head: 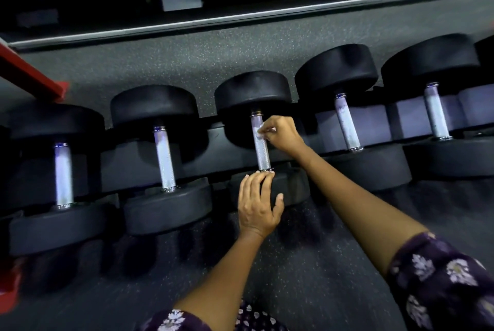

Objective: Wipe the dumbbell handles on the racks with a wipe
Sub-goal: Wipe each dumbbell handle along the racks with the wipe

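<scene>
Two hands: right hand [282, 134] fingers pinching half-hidden wipe [258, 130] against handle [260, 147]; left hand [258, 205] fingers flat, relaxed.

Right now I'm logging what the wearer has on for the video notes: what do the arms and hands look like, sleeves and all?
Both forearms are bare. The left hand and right hand show no gloves, rings or watch. Each arm has a short sleeve: the right sleeve and left sleeve are dark purple fabric printed with pale flowers.
</scene>
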